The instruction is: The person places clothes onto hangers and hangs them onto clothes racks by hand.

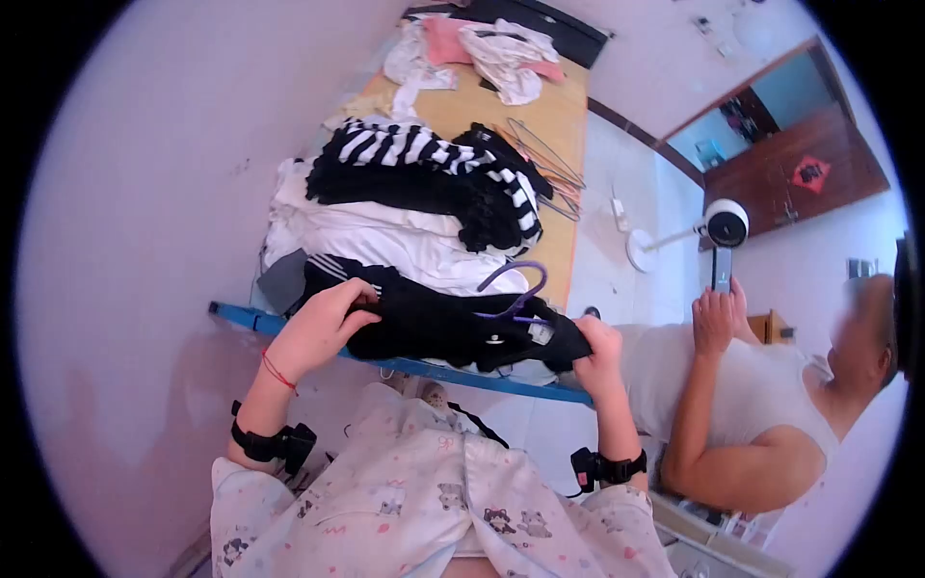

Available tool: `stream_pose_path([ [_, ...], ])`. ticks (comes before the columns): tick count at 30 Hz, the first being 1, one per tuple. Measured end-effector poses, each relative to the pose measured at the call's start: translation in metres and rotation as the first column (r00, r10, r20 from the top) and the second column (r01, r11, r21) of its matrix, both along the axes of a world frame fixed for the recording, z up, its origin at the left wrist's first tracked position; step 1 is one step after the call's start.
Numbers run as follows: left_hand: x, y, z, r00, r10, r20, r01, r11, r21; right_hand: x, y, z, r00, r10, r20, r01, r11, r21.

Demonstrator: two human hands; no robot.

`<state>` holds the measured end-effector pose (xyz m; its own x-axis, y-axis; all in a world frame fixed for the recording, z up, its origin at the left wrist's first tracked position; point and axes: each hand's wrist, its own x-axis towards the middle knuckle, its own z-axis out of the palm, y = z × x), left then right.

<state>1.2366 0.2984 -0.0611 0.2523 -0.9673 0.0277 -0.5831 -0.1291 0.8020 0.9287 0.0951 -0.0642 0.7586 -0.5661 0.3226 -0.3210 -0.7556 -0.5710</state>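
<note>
A black garment (434,323) with white stripes at its left end lies along the near edge of the bed. My left hand (332,318) is at its left part, thumb and fingers apart, the fingertips partly hidden at the cloth. My right hand (599,352) is closed on the garment's right end. A purple hanger (515,306) has its hook showing above the black cloth, near a white label. Just behind lie white clothes (385,236) and a black-and-white striped garment (414,159).
Wire hangers (544,159) lie on the bed's right side, pink and white clothes (482,48) at its far end. A blue bed rail (462,378) runs in front of me. At the right a person (761,405) holds a phone (721,270) near a white standing fan (725,223).
</note>
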Motion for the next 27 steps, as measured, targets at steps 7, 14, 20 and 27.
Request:
stream_pose_path([
  [7, -0.036, 0.06, 0.012, 0.955, 0.289, -0.073, -0.275, 0.949, 0.152, 0.014, 0.002, -0.037, 0.99, 0.131, 0.047, -0.137, 0.972, 0.191],
  [14, -0.052, 0.135, 0.013, 0.777, 0.629, 0.044, -0.566, 0.726, -0.39, 0.071, 0.043, -0.013, 0.948, 0.318, -0.004, -0.309, 0.923, 0.228],
  [20, -0.029, 0.199, 0.022, 0.715, 0.699, 0.006, -0.532, 0.549, -0.645, 0.135, 0.114, 0.048, 0.894, 0.442, 0.078, -0.448, 0.874, 0.19],
  [27, -0.028, 0.295, 0.029, 0.609, 0.768, -0.195, -0.788, 0.558, -0.261, 0.231, 0.167, 0.048, 0.651, 0.759, 0.026, -0.757, 0.651, -0.048],
])
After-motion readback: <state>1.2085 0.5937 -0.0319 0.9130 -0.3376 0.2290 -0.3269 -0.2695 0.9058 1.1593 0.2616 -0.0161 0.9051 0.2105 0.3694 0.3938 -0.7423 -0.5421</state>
